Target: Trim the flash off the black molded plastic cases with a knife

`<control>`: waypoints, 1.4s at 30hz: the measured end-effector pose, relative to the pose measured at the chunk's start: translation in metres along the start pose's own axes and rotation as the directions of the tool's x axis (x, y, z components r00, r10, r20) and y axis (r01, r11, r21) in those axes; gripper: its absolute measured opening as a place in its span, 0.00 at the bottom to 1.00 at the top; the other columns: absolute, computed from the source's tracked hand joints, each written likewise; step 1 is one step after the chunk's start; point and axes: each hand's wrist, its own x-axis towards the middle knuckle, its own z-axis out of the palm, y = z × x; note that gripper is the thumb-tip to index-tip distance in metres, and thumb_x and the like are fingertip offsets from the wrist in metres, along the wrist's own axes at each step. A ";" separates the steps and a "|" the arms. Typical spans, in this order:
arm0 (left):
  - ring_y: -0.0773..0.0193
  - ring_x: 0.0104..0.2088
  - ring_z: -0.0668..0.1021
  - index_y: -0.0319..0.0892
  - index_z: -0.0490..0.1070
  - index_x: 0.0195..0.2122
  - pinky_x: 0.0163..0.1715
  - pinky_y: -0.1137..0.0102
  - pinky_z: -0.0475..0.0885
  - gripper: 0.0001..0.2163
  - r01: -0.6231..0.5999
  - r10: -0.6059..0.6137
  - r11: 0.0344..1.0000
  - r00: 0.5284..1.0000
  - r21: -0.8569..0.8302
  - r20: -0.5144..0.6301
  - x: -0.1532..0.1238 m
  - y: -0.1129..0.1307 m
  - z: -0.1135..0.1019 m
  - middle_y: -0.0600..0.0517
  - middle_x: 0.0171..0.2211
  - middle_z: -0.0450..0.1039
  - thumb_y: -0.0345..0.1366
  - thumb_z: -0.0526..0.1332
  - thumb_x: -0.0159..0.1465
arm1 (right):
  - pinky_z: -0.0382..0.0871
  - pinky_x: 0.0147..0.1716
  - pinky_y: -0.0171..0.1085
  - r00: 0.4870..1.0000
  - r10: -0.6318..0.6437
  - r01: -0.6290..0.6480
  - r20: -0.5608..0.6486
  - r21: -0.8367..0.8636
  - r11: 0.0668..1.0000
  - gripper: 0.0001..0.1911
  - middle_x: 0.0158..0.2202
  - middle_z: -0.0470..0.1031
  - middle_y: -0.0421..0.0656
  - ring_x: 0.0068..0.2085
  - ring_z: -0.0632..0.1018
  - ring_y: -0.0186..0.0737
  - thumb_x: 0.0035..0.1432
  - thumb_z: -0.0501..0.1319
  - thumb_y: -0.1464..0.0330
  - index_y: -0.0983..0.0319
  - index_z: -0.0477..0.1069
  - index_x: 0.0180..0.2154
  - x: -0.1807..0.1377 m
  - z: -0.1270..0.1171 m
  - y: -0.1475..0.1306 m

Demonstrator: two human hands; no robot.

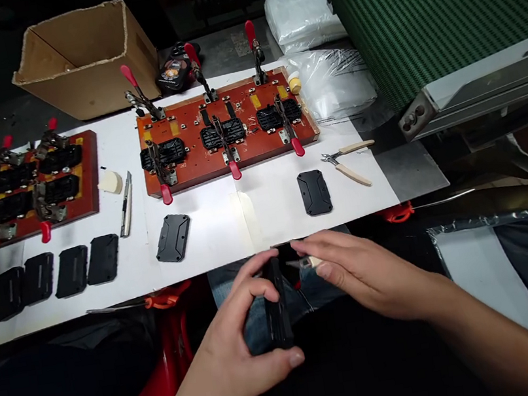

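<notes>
My left hand (236,341) grips a black plastic cover (278,318) by its edges, turned nearly edge-on, above my lap. Just to its right, my right hand (369,271) is closed around a small knife with a pale handle (312,261). The knife's short blade points left toward the cover, and most of the handle is hidden in the palm. On the white table covering in front of me lie two similar black covers, one on the left (173,238) and one on the right (315,192).
A reddish-brown fixture board (200,168) with red-handled toggle clamps holds black parts; another board (95,164) stands left. Also around are cutting pliers (348,162), a utility knife (126,204), several black covers (103,258), a cardboard box (79,87), plastic bags (333,82) and a green conveyor belt (438,6).
</notes>
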 end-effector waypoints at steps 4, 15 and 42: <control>0.49 0.74 0.60 0.52 0.63 0.51 0.70 0.51 0.60 0.20 -0.031 0.055 0.965 0.995 0.260 -0.085 -0.003 0.007 -0.006 0.48 0.76 0.49 0.33 0.70 0.63 | 0.70 0.50 0.38 0.992 -0.127 0.127 0.013 -0.040 0.991 0.19 0.52 0.78 0.42 0.50 0.77 0.40 0.80 0.55 0.71 0.57 0.71 0.67 -0.001 -0.007 -0.007; 0.57 0.75 0.58 0.51 0.64 0.52 0.71 0.59 0.61 0.18 -0.096 0.168 0.882 0.979 0.460 -0.117 -0.003 0.012 -0.010 0.49 0.76 0.49 0.32 0.67 0.64 | 0.70 0.45 0.40 0.981 -0.150 0.162 0.122 -0.086 0.983 0.16 0.48 0.79 0.42 0.45 0.78 0.42 0.79 0.57 0.70 0.59 0.75 0.62 0.003 -0.007 -0.017; 0.53 0.75 0.59 0.50 0.64 0.53 0.71 0.52 0.63 0.18 -0.110 0.153 0.858 0.987 0.502 -0.045 0.002 0.014 -0.013 0.47 0.76 0.52 0.32 0.66 0.64 | 0.71 0.46 0.42 0.988 -0.131 0.147 0.085 -0.222 0.964 0.15 0.44 0.80 0.41 0.43 0.78 0.43 0.78 0.58 0.70 0.57 0.77 0.61 0.007 -0.012 -0.011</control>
